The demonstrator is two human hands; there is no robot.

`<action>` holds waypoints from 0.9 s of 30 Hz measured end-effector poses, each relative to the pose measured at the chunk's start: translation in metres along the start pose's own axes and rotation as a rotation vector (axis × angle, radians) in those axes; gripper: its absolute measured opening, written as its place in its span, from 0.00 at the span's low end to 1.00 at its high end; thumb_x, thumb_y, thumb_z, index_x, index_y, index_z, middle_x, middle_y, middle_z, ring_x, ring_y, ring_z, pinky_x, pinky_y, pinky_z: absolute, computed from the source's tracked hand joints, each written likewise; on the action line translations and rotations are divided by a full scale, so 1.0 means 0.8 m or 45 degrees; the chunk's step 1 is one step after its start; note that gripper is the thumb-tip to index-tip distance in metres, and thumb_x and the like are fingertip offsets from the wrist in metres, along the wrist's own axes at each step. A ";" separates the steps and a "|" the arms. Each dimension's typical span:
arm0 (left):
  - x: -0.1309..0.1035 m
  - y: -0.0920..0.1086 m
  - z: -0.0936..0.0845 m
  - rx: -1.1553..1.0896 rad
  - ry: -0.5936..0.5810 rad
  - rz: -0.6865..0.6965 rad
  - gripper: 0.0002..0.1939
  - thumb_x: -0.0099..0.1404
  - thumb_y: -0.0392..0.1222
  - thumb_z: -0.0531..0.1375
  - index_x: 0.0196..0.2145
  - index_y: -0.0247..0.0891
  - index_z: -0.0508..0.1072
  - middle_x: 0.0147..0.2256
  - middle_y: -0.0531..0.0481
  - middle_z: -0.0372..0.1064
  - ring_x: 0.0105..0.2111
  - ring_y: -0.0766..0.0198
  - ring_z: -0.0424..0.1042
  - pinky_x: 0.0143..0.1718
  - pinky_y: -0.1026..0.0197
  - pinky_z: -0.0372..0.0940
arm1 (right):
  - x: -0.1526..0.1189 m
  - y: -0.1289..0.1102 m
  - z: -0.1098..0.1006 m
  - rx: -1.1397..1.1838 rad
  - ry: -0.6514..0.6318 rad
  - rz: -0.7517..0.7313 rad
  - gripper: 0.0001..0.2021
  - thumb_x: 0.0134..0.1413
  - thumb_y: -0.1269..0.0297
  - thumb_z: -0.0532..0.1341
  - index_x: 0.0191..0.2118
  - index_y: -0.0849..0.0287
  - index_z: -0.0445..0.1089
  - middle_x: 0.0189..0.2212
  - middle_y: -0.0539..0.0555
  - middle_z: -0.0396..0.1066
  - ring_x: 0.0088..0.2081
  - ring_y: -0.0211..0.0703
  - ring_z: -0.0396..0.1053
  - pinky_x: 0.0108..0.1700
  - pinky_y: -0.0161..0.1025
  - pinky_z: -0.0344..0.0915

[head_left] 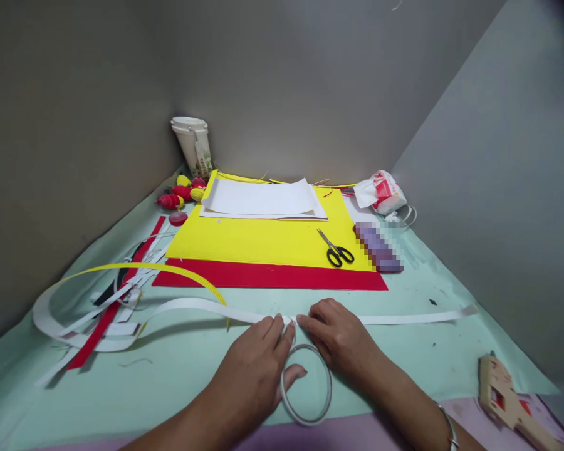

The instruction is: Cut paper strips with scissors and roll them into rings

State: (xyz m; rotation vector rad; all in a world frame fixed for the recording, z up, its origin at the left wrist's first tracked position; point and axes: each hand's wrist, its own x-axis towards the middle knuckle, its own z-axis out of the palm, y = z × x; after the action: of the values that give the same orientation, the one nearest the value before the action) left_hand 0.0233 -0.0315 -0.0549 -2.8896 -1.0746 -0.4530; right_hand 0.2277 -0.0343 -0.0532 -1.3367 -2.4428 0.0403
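A long white paper strip runs across the mat in front of me. The fingertips of my left hand are pressed together on its middle. My right hand, fingers bent, has its fingertips on the strip just to the right, nearly meeting the left. Between my wrists stands a thin pale ring, like a narrow roll of tape. My left thumb shows through its opening. To the left, the strip meets a loop of yellow corrugated paper. What lies under my fingertips is hidden.
Black-handled scissors rest on yellow sheets over a red sheet. Paper strips lie left. Behind are a paper cup, yarn-like red and yellow bundles and a tissue pack. A glue gun lies front right.
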 end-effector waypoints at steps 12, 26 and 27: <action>0.001 -0.001 0.000 -0.001 0.000 -0.010 0.24 0.63 0.48 0.59 0.53 0.32 0.69 0.49 0.37 0.71 0.48 0.49 0.70 0.49 0.49 0.68 | 0.000 0.001 0.002 -0.008 0.017 -0.022 0.08 0.62 0.71 0.55 0.41 0.61 0.71 0.31 0.55 0.66 0.33 0.43 0.59 0.35 0.39 0.57; 0.004 -0.003 0.001 -0.016 -0.030 0.009 0.25 0.63 0.48 0.60 0.53 0.31 0.68 0.48 0.36 0.70 0.48 0.48 0.69 0.49 0.47 0.67 | 0.002 -0.001 -0.004 0.035 -0.023 0.000 0.07 0.60 0.73 0.56 0.39 0.61 0.71 0.32 0.56 0.66 0.34 0.43 0.60 0.35 0.39 0.58; 0.004 -0.003 0.001 -0.016 -0.031 0.011 0.25 0.63 0.48 0.60 0.53 0.31 0.68 0.48 0.36 0.70 0.48 0.48 0.69 0.49 0.47 0.67 | 0.002 -0.002 -0.005 0.042 -0.029 0.004 0.07 0.59 0.73 0.56 0.39 0.61 0.71 0.32 0.56 0.67 0.34 0.43 0.60 0.36 0.39 0.58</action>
State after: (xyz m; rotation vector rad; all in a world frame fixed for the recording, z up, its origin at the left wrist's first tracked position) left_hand 0.0241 -0.0272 -0.0553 -2.9165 -1.0660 -0.4270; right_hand 0.2269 -0.0343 -0.0488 -1.3332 -2.4478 0.0962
